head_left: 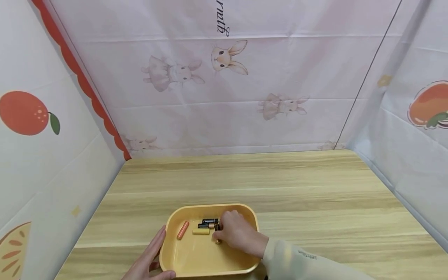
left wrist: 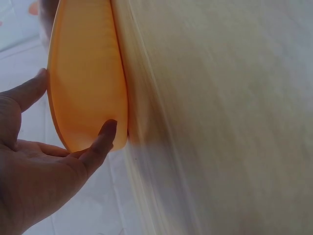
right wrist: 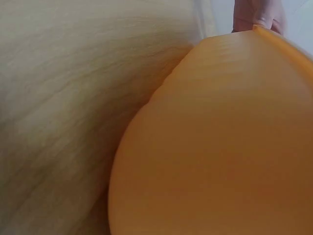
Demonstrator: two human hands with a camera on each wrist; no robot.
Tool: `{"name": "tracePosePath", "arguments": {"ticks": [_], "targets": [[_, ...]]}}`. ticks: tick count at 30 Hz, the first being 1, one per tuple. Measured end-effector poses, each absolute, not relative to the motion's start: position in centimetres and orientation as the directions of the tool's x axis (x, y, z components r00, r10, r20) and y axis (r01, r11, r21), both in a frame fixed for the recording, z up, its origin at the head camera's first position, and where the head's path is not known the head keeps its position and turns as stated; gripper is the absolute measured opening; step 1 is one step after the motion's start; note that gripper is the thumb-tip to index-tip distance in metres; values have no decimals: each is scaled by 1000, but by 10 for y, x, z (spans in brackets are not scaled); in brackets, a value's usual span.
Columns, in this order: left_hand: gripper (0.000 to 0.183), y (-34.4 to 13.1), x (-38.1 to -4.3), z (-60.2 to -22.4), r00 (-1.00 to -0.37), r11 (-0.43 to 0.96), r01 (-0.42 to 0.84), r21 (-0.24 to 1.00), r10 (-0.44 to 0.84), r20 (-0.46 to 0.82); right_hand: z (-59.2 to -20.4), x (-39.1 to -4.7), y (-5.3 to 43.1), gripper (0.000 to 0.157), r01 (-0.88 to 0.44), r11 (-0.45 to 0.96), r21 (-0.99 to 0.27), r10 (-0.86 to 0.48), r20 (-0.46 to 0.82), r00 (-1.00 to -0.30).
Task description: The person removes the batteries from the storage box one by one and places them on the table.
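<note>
A dark cylindrical battery with a coppery end [head_left: 217, 228] is just right of the middle of the rounded yellow plastic tray [head_left: 196, 258], its long axis pointing toward the tray's near rim. From here the right hand [head_left: 237, 233] is plainly nearer, over the tray's right half, its grip closed, thumb and fingers pinching that battery; I can't tell whether it touches the tray floor. The left hand [head_left: 150, 254], fingers extended, rests against the tray's left end.

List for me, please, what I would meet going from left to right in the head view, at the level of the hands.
Left hand, orange cylinder, yellow cylinder, right hand, right sleeve.
</note>
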State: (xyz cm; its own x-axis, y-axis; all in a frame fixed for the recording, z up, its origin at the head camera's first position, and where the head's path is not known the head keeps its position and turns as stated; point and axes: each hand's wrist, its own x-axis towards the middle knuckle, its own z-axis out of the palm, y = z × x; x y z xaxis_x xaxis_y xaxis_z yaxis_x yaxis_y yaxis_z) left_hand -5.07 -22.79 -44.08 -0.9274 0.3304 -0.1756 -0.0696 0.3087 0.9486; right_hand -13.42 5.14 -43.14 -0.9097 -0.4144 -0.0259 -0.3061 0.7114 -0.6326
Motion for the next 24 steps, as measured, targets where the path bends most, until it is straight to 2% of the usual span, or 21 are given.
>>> {"name": "tracePosePath", "arguments": {"ticks": [5, 12, 19, 24], "targets": [[111, -226, -48, -443, -938, 318, -37, 947, 317, -143, -430, -133, 48, 58, -332, 749, -573, -419, -21, -908], [104, -228, -47, -454, -949, 339, 96, 936, 314, -17, -432, -131, 46, 48, -368, 786, -497, -426, -4, -905], [101, -227, -46, -459, -943, 318, 173, 932, 326, 64, -434, -132, 44, 49, -396, 791, -466, -438, 20, -899], [101, -229, -48, -457, -940, 312, 138, 940, 341, 25, -435, -132, 45, 48, -397, 786, -474, -437, 28, -899]]}}
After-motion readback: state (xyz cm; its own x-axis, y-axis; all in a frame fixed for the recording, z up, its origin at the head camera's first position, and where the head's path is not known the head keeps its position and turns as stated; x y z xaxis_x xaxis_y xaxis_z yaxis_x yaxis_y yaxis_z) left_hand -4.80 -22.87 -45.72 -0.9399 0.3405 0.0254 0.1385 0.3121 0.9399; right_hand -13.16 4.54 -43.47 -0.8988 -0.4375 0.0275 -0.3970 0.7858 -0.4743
